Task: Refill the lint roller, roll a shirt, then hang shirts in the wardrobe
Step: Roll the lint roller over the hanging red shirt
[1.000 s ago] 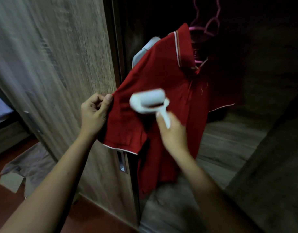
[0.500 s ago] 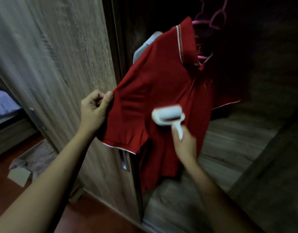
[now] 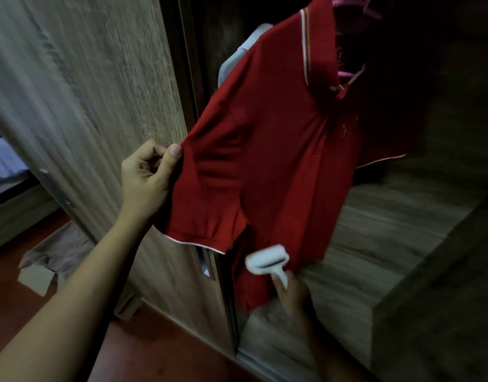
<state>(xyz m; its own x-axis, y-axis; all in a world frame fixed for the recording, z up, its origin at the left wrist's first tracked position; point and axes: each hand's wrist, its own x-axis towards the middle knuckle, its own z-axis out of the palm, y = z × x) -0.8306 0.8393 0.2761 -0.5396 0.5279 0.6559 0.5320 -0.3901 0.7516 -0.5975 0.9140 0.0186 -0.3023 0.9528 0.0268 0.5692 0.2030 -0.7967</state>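
Spanning sideways: lint roller [image 3: 267, 259], handle [image 3: 282, 279] downward.

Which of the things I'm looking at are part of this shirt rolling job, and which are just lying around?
Part of the job:
red shirt, pinched at the sleeve by the left hand
lint roller, gripped by the right hand, low on the shirt
pink hanger
wardrobe door

Lying about:
crumpled cloth on the floor
cardboard piece beside it

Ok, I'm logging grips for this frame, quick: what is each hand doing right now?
Left hand: closed, pinching the sleeve of the red shirt.
Right hand: closed round the handle of the lint roller, blurred, low on the shirt front.
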